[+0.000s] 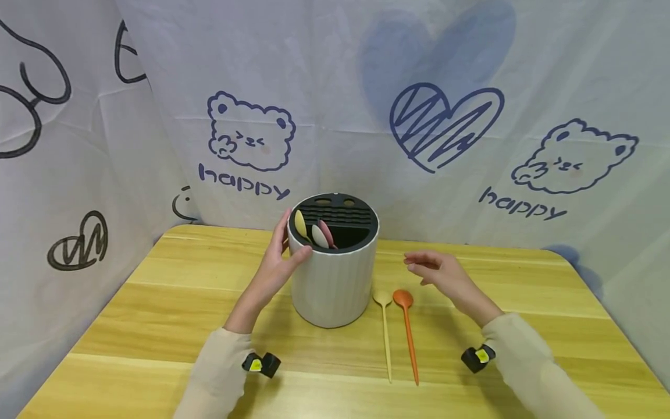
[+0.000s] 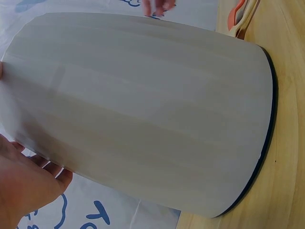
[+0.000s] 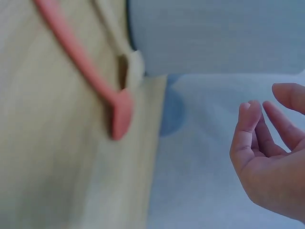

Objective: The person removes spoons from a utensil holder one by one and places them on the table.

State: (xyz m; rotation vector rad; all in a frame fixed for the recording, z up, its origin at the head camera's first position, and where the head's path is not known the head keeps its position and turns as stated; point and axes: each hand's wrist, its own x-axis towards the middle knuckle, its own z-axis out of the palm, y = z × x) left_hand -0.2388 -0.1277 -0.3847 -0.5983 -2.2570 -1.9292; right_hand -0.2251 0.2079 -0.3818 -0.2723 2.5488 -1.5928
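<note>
A white ribbed utensil holder point(image 1: 332, 288) with a black slotted top stands upright on the table. My left hand point(image 1: 273, 265) holds its left side near the top, thumb at the front rim and fingers round the far side. Inside the holder's front opening lean a yellow spoon point(image 1: 300, 223), a white spoon point(image 1: 320, 237) and a pink spoon point(image 1: 327, 232). My right hand point(image 1: 447, 278) hovers to the right of the holder, holding nothing, fingers loosely bent and thumb apart. Nearest to it on the table lies an orange spoon point(image 1: 403, 299), with a cream spoon point(image 1: 382, 299) beside it.
The light wooden table point(image 1: 157, 326) carries the holder and both loose spoons, whose handles point toward me. White cloth point(image 1: 335, 75) printed with bears and hearts hangs behind the table and on the left. Each sleeve bears a small black wrist device point(image 1: 475, 358).
</note>
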